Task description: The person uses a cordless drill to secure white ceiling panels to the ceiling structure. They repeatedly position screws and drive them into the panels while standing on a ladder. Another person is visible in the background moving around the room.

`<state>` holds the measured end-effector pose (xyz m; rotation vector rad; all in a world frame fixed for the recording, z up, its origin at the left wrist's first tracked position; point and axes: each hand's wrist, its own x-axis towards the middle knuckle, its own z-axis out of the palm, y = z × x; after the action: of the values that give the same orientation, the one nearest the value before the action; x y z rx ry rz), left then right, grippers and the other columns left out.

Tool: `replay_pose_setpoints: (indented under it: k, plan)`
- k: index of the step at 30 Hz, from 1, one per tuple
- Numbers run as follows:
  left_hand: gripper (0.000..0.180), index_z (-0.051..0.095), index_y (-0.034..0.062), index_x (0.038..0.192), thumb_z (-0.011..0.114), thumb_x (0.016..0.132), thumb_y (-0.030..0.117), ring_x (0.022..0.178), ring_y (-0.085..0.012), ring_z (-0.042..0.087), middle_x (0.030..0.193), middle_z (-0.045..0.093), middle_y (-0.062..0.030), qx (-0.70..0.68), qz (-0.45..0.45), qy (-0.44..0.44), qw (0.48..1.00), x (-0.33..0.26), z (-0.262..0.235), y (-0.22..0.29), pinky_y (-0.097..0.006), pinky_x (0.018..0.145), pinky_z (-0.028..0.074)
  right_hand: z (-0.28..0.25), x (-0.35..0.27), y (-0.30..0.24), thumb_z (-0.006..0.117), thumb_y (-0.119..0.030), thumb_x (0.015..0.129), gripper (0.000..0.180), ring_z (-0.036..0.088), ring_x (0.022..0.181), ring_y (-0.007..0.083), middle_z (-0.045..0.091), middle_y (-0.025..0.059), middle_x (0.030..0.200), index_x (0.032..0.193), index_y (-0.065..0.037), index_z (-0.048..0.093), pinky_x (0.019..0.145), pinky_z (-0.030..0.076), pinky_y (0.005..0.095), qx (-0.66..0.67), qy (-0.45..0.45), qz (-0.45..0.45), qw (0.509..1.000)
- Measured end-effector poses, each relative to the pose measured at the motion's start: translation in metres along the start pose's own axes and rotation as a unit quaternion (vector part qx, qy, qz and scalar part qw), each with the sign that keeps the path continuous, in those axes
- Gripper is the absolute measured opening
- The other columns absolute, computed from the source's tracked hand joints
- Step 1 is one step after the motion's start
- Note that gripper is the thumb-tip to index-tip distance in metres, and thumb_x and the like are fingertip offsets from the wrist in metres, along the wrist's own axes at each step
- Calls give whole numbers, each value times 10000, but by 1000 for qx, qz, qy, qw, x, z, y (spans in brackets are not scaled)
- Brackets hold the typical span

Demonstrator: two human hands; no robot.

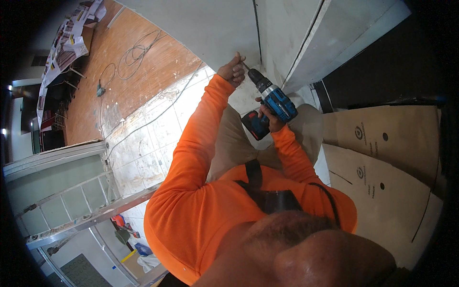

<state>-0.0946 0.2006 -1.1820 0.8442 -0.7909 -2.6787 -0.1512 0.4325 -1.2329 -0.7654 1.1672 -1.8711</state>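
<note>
My right hand (pixel 271 119) is wrapped round the grip of a blue and black cordless drill (pixel 278 102). The drill's battery is at the lower left and its black chuck points up and left. A thin bit (pixel 245 66) sticks out of the chuck toward my left hand (pixel 232 71). The fingers of that hand are closed in a pinch at the bit's tip, against the lower part of a pale wall panel (pixel 224 33). Whatever small thing they pinch is hidden by the fingers.
Large cardboard sheets (pixel 382 134) stand at my right beside a dark opening. An aluminium ladder (pixel 95 217) lies at the left. A cable (pixel 136 55) loops over the wooden floor (pixel 129 28), and a paper-covered table (pixel 64 50) stands at the far left.
</note>
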Motion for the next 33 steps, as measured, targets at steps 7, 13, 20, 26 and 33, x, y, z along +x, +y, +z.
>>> replay_pose_setpoints:
  k: [7, 13, 20, 26, 33]
  plan:
    - [315, 570, 110, 998, 540, 952, 421, 451, -54, 308, 543, 343, 81, 48, -3, 27, 998, 10, 8, 3, -208, 372, 230, 1, 2, 2, 597, -56, 882, 221, 563, 654, 124, 644, 115, 1023, 1097, -16, 567, 617, 481, 269, -9, 27, 10, 1000]
    - [427, 595, 56, 1129, 558, 941, 437, 479, -59, 292, 587, 348, 71, 187, -2, 58, 981, 27, 38, 12, -211, 423, 242, -11, 6, 40, 673, -341, 858, 317, 600, 817, 239, 627, 83, 894, 1012, -66, 643, 727, 485, 369, -275, 92, -19, 957]
    - [429, 660, 64, 1096, 522, 951, 444, 499, -92, 336, 616, 405, 36, 356, 14, 75, 931, 51, 59, 22, -252, 440, 290, 6, 23, 15, 659, -435, 847, 434, 598, 914, 294, 631, 123, 1012, 1060, -58, 633, 827, 475, 407, -319, 166, -12, 933]
    - [370, 659, 74, 1101, 560, 934, 389, 519, -99, 406, 653, 478, 8, 440, 89, 41, 893, 85, 51, 30, -261, 453, 351, 1, 51, 34, 643, -362, 865, 410, 599, 991, 315, 631, 137, 1076, 1137, -56, 614, 894, 466, 413, -356, 161, -73, 918]
    - [419, 541, 68, 1206, 647, 876, 304, 605, -112, 534, 779, 572, -43, 373, 34, 45, 926, 80, 73, 65, -242, 455, 420, 7, 87, 2, 659, -341, 834, 371, 603, 1001, 300, 644, 114, 1092, 1133, -122, 635, 902, 460, 414, -373, 161, -79, 910]
